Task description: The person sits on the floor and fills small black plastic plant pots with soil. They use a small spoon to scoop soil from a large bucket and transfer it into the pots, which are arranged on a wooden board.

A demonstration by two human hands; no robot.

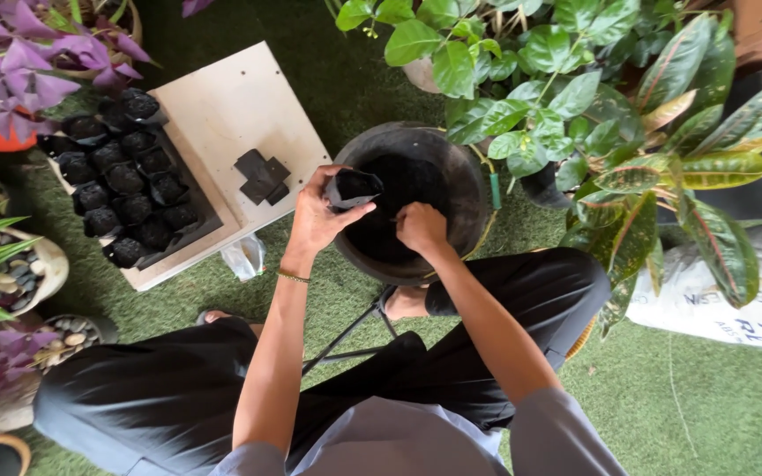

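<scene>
A seated person works over a round black tub (469, 167) of dark soil set on artificial grass (707, 397). The left hand (317, 216) holds a small black nursery bag (352, 188) at the tub's near-left rim, fingers wrapped around the bag with its mouth held open. The right hand (422, 227) is down inside the tub just beside the bag, fingers curled in a loose fist; whether they hold soil cannot be told. To the left, a pale tabletop (231, 106) carries rows of filled black bags (125, 181) and a few flat empty ones (262, 176). Green and variegated plants (646, 106) crowd the right; purple-leaved plants (19, 62) stand at the upper left.
</scene>
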